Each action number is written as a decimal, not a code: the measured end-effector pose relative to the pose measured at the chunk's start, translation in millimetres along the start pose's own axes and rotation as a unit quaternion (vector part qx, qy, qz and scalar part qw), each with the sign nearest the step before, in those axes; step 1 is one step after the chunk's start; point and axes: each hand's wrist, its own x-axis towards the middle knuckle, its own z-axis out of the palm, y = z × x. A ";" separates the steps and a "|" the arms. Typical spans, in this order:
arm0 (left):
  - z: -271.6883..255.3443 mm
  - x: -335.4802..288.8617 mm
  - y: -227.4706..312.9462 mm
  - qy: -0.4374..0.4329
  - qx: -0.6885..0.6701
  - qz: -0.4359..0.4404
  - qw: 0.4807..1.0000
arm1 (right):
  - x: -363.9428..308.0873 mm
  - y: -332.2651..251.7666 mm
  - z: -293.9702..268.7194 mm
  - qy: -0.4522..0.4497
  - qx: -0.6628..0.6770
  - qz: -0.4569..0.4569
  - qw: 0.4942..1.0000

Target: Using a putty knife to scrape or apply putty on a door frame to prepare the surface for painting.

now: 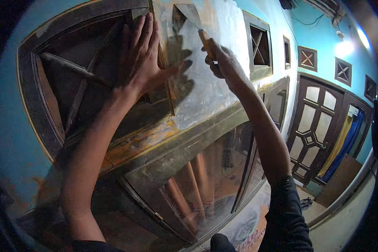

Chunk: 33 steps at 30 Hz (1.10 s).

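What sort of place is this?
Probably somebody's house: there's a panelled wooden door with pale panes, blue and yellow cloth hanging beside it, and a square opening with crossed bars above.

the right hand (226, 63) grips a scraper (206, 42), blade (191, 16) up at the pale wall (227, 25) — the left hand (142, 63), splayed, lies over a dark frame (28, 75) with crossed bars (77, 72). a window (197, 176) sits below; at right, a brown door (301, 119) — a lamp (344, 48) glowing above it.

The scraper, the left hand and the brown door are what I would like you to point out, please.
Scraper (192, 16): head view, on its metal blade.
Left hand (143, 64): head view, on its back.
Brown door (309, 140): head view, on its central diamond.
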 end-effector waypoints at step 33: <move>-15.4 55.5 11.1 -0.170 0.073 0.011 0.983 | -178.0 97.7 53.7 0.075 0.133 0.176 0.973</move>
